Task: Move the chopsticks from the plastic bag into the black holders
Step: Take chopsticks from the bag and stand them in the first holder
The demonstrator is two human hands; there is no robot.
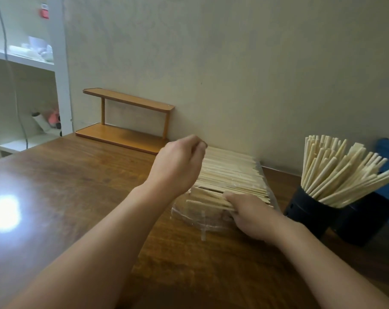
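Likely an eatery's back room: wooden table, bulk chopsticks, white shelving.

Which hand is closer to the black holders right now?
Right. The right hand grips chopsticks in the plastic bag just beside the black holders; the left hand hovers over the bundle's far-left end.

Pale chopsticks lay stacked flat in clear bag; more stood fanned in black holders at right.
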